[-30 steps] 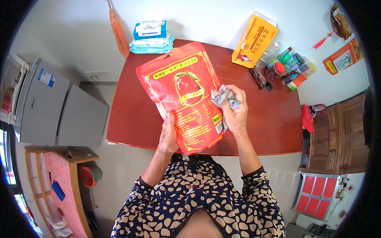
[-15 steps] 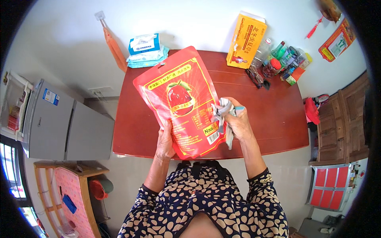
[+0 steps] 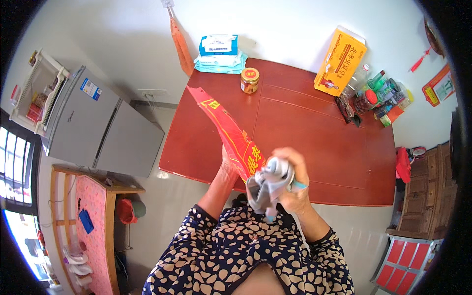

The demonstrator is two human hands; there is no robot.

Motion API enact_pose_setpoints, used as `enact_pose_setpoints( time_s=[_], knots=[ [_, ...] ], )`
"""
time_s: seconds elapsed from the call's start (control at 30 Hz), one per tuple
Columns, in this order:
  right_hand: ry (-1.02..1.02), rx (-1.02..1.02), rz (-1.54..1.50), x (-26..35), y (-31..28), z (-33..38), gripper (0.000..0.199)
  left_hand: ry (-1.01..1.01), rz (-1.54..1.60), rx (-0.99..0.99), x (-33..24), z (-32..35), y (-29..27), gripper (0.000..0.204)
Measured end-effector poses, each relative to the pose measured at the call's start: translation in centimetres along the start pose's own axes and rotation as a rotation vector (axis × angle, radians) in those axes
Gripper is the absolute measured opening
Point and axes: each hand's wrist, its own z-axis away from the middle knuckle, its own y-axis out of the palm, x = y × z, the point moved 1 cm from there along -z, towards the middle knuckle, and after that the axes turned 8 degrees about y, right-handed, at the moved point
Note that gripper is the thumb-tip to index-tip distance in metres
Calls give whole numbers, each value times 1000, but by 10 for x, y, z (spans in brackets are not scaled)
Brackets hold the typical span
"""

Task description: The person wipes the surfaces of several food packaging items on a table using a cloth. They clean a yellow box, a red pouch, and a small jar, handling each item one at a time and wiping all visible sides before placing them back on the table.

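Note:
My left hand (image 3: pixel 229 162) grips a red food pouch (image 3: pixel 228 132) with yellow print, holding it up over the table's near edge. The pouch is turned nearly edge-on, so only a narrow slanting side shows. My fingers on its far side are mostly hidden. A crumpled grey and pale blue cloth (image 3: pixel 268 189) is bunched in my right hand (image 3: pixel 295 184), close beside the pouch's lower end. Part of the cloth overlaps the pouch, and it is slightly blurred.
On the red-brown table (image 3: pixel 305 142), a gold-lidded jar (image 3: pixel 250 81) stands near stacked wipe packs (image 3: pixel 221 56). At the far right are a yellow box (image 3: pixel 340 61), sunglasses (image 3: pixel 347 109), and several bottles and jars. A grey refrigerator (image 3: pixel 98 123) stands left.
The pouch has turned from its broad printed face to nearly edge-on. My right hand has brought the cloth lower and nearer me. The gold-lidded jar has come into sight as the view shifted.

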Motion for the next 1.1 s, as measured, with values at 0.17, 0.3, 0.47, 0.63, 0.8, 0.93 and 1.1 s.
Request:
enact_pose_setpoints(
  time_s=[0.17,0.3,0.47,0.63,0.8,0.93,1.1],
  knots=[
    [-301,117,723,-13,18,-8,48,122,-218,-104,31,4,55,37],
    [-618,8,821,-17,39,-23,49,67,-143,-3,36,13,56,37],
    [-421,-175,784,-29,25,-51,53,-58,-8,118,44,10,36,37],
    [-329,-283,652,-46,25,-66,55,-167,95,205,47,9,20,36],
    [-689,13,857,-13,67,-50,57,-251,180,258,52,10,13,36],
    [-694,-48,868,-6,61,-76,61,-304,231,298,55,7,9,36],
    [-396,-400,839,-24,15,-109,46,-346,265,366,56,2,7,36]
  ],
)
